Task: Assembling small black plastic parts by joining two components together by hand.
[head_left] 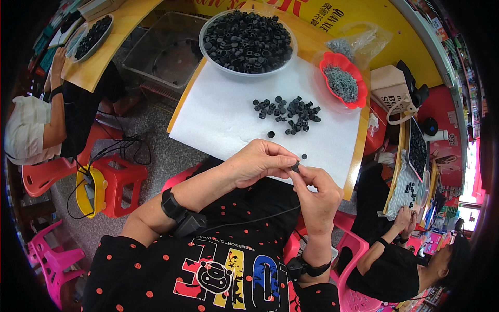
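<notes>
My left hand [264, 162] and my right hand [316, 193] meet over the near edge of the white-covered table [218, 114]. Between their pinched fingertips is a small black cap-like part [296, 166], mostly covered by the fingers. One loose black part [304, 156] lies on the white sheet just beyond my fingertips, and another [271, 134] sits farther left. Behind these, a scattered group of small round black parts [299, 112] spreads over the sheet.
A large clear bowl [204, 52] heaped with black parts stands at the back. Beside it, to the right, is a red scalloped dish [325, 58] of small grey pieces, near a plastic bag [371, 39]. Co-workers sit left and right. A red stool [122, 179] stands left.
</notes>
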A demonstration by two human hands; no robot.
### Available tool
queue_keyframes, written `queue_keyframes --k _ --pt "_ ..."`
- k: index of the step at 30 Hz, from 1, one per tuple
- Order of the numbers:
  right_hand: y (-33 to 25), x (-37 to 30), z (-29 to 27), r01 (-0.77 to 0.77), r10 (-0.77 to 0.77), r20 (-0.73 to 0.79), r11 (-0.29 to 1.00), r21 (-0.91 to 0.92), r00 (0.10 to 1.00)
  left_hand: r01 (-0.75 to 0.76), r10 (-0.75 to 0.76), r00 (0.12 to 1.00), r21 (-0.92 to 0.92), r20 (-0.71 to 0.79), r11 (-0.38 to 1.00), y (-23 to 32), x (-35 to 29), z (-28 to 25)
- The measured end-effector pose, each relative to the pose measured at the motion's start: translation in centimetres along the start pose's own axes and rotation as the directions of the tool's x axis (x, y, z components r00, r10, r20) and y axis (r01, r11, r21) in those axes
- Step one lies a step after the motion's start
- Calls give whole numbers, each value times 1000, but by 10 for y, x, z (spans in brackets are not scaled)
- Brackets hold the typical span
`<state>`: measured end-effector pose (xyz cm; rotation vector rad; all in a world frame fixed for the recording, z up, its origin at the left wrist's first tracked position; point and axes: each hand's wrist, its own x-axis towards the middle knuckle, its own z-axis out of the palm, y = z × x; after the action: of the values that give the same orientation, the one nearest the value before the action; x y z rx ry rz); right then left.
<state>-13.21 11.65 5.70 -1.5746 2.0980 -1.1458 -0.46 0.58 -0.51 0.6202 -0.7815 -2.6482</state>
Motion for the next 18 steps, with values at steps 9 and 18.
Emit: queue_keyframes --k 9,18 --pt "-4 8 -8 -158 143 96 973 166 985 8 -8 997 -1 71 1000 3 -1 -4" --pt "3 10 -9 6 -21 151 995 101 988 82 -77 993 -47 93 996 3 -2 -2"
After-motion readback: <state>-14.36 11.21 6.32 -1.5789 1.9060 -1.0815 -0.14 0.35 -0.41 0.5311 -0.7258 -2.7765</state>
